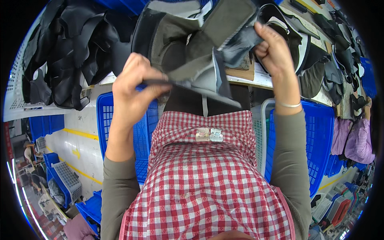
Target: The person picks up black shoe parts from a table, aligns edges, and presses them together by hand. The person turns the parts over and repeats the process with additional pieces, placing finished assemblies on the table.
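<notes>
Both of my hands are raised in front of me and hold one shoe upper (192,48), a floppy piece of dark grey and black fabric with a pale lining. My left hand (134,86) pinches its lower edge between thumb and fingers. My right hand (272,46) grips its upper right corner, fingers curled over the material. Below my arms hangs my red and white checked apron (200,180).
A white mesh basket (18,80) at the left is heaped with black cut pieces (68,52). Blue plastic crates (316,136) stand at both sides of my body. More dark uppers (340,60) lie along the workbench at the right. Another person in checked cloth (356,140) stands at the far right.
</notes>
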`<state>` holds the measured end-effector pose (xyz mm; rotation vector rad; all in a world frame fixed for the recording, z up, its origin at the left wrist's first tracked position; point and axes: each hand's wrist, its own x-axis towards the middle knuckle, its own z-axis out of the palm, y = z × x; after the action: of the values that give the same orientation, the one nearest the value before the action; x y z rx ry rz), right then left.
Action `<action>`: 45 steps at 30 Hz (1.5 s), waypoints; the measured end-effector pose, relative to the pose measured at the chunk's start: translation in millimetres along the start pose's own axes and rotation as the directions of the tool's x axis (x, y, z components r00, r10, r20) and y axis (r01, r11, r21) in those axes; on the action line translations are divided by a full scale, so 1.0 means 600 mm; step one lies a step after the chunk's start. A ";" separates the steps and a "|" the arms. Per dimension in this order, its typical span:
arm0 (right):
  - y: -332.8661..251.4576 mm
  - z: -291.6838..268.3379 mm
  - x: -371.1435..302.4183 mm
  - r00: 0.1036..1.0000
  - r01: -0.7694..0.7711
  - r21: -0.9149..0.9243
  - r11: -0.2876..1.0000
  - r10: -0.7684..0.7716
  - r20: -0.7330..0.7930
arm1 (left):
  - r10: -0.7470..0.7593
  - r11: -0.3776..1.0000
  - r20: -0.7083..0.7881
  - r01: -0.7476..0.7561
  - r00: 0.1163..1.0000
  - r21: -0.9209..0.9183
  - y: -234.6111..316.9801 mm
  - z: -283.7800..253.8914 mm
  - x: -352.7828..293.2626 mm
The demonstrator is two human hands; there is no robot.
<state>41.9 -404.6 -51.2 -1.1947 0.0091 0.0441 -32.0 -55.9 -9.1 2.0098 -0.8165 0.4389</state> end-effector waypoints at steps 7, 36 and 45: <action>0.119 -0.025 -0.095 0.952 -0.246 0.424 0.872 0.135 0.275 | -0.403 0.865 -0.055 0.360 0.914 -0.351 -0.036 0.009 0.009; 0.074 0.035 -0.123 0.964 -0.159 0.864 0.477 -0.112 0.239 | 0.278 0.946 0.090 -0.288 0.956 0.148 0.047 0.009 0.042; 0.042 0.108 -0.117 0.832 0.310 0.510 0.802 -0.489 0.263 | 0.185 0.981 0.076 -0.189 0.980 0.039 0.025 0.030 0.049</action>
<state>-30.0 -337.1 -48.4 -0.6823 -0.5648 -0.1031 -21.1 -87.7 7.5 2.0084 -1.0546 0.4983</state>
